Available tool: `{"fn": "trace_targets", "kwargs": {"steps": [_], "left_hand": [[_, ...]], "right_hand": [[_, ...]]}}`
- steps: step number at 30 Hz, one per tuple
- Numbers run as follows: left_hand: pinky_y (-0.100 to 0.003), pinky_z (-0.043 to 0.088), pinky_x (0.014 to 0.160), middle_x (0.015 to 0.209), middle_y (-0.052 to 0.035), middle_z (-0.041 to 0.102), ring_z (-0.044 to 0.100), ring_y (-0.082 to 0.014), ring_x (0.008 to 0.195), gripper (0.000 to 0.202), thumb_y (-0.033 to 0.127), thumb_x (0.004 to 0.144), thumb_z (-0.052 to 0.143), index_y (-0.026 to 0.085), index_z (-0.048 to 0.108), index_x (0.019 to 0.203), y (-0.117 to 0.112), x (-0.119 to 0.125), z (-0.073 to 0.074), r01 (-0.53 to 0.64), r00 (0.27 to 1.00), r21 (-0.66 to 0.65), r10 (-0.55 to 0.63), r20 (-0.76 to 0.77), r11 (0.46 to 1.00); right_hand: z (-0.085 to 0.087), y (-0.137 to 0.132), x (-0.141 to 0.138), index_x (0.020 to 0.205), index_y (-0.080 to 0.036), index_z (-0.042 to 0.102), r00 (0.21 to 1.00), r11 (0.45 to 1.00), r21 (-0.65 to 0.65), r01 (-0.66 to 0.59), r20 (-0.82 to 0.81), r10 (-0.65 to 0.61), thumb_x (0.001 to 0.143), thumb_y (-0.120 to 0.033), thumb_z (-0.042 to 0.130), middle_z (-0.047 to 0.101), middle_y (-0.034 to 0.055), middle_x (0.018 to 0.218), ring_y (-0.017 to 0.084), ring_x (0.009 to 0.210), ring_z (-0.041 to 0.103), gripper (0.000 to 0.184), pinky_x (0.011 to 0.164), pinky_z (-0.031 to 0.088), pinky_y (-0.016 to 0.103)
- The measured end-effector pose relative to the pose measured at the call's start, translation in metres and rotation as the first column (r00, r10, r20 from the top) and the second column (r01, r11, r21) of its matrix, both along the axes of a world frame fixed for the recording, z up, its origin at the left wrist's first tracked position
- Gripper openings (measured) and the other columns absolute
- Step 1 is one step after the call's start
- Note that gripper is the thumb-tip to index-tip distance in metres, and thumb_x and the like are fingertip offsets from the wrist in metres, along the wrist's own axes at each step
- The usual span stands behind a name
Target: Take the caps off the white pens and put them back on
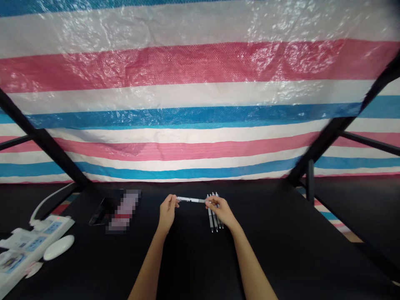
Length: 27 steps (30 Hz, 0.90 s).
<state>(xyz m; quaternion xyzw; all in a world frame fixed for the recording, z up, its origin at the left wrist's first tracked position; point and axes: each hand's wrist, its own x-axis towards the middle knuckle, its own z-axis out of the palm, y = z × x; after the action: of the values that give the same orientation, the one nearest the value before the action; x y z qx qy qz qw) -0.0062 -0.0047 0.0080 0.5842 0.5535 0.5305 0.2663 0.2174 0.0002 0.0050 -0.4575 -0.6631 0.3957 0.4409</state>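
Over the black tabletop [281,237], my left hand [168,212] and my right hand [222,210] hold a slim white-and-silver pen [190,200] level between them. The left fingers pinch its left end, and the right fingers pinch the other end. Under my right hand lies a group of several similar pens [213,218], side by side with their tips toward me. My right palm hides their middle part.
On the left of the table lie a dark flat device [101,210] under a blurred item [123,210], a white mouse [58,247] and a white power strip [37,241] with a cable. Black metal bars [40,141] and a striped tarpaulin [187,96] stand behind.
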Motion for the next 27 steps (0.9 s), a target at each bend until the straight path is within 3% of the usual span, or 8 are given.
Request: {"fn": "trace_targets", "kwargs": {"steps": [10,18,23,27], "left_hand": [[-0.025,0.043,0.059,0.057,0.0002,0.055,0.055,-0.0142,0.057,0.040,0.050,0.085,0.038,0.020,0.050,0.061,0.000,0.000,-0.001,0.007,1.000,-0.006,-0.006,0.024,1.000],[-0.024,0.042,0.058,0.056,0.0009,0.051,0.052,-0.0129,0.056,0.041,0.049,0.085,0.039,0.020,0.047,0.057,0.001,0.000,-0.001,0.004,0.999,0.000,-0.004,0.035,1.000],[-0.024,0.045,0.056,0.059,0.0002,0.055,0.054,-0.0119,0.054,0.042,0.052,0.084,0.038,0.018,0.050,0.064,0.002,0.003,-0.003,-0.012,0.983,-0.002,0.012,0.183,1.000],[-0.026,0.050,0.062,0.066,-0.0005,0.062,0.061,-0.0130,0.061,0.033,0.048,0.073,0.060,0.017,0.049,0.072,-0.001,0.014,0.002,0.060,0.935,-0.040,-0.042,0.352,0.997]], "right_hand": [[-0.001,0.000,-0.001,0.081,-0.018,0.070,0.999,1.000,0.008,0.030,-0.015,-0.029,0.074,-0.035,0.061,0.066,0.0037,0.070,0.018,0.066,0.058,0.020,0.066,0.043,0.029],[-0.005,0.001,-0.003,0.084,-0.018,0.071,0.996,0.996,0.013,0.092,0.000,-0.092,0.071,-0.038,0.064,0.061,0.0015,0.062,0.017,0.061,0.056,0.025,0.067,0.044,0.031],[-0.001,-0.001,-0.004,0.082,-0.017,0.070,0.998,0.998,-0.010,0.061,-0.015,-0.062,0.070,-0.038,0.065,0.061,0.0011,0.062,0.015,0.059,0.054,0.025,0.061,0.043,0.028],[0.004,-0.006,-0.012,0.078,-0.018,0.068,0.998,0.999,-0.022,-0.044,-0.041,0.043,0.069,-0.038,0.068,0.063,0.0015,0.066,0.014,0.060,0.054,0.022,0.060,0.043,0.027]]}}
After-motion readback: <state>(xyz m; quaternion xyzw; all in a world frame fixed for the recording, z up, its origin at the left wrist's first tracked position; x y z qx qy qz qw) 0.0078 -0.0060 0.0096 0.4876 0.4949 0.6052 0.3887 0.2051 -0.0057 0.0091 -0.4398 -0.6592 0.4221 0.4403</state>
